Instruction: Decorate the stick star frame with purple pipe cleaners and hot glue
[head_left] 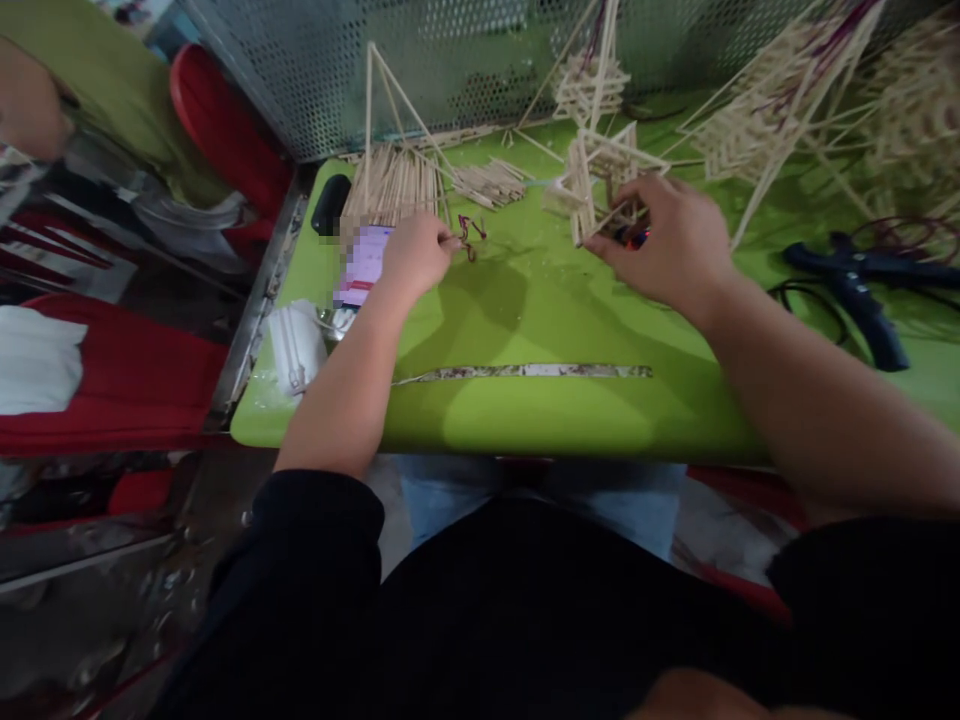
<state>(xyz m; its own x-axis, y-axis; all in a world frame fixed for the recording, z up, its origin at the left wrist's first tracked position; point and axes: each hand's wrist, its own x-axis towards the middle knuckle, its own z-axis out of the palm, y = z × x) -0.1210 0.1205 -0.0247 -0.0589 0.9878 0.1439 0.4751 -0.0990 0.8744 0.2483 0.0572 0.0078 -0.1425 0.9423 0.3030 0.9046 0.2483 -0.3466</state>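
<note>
My left hand (pixel 421 255) is closed in a pinch, with a thin, dark red, curled string (pixel 472 232) at its fingertips above the green table. My right hand (pixel 671 240) grips the lower right side of a small frame of wooden sticks (pixel 583 185), thumb at its bottom corner. Part of the frame is hidden behind the fingers, where a small red and blue spot also shows. A pile of loose wooden sticks (pixel 397 185) lies beyond my left hand, with a smaller heap of sticks (pixel 491 182) beside it.
Stick structures with dark red strings (pixel 750 140) stand at the back right. A dark glue gun (pixel 862 290) with cable lies right. Left are a phone (pixel 364 265) and white zipped pouch (pixel 296 345). A worn metal strip (pixel 540 370) lies in front. Another person sits beyond the left edge.
</note>
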